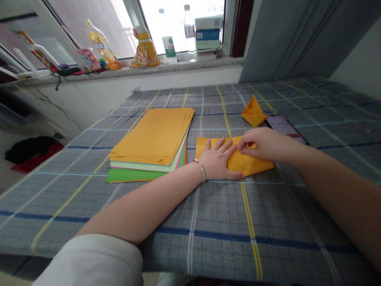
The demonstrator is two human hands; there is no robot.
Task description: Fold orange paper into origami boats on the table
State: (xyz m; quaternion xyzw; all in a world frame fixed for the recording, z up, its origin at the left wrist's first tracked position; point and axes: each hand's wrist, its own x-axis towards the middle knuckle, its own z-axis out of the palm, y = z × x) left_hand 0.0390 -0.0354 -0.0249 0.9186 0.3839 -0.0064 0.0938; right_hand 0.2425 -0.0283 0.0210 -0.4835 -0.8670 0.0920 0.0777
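A folded sheet of orange paper (253, 165) lies on the cloth in front of me, its right side coming to a slanted point. My left hand (218, 159), with a silver bracelet at the wrist, rests flat on its left part with fingers spread. On the upper right part of the sheet, my right hand (260, 145) is closed, thumb and fingertips pinched together at the paper. My fingers partly hide the folds under them. Just behind the right hand stands a folded orange paper boat (254, 113).
To the left is a stack of coloured paper (154, 135), orange on top and green below. A phone (285, 127) lies beyond my right wrist. The checked tablecloth (166, 250) covers the table. Bottles and boxes (207, 35) line the windowsill (178, 67).
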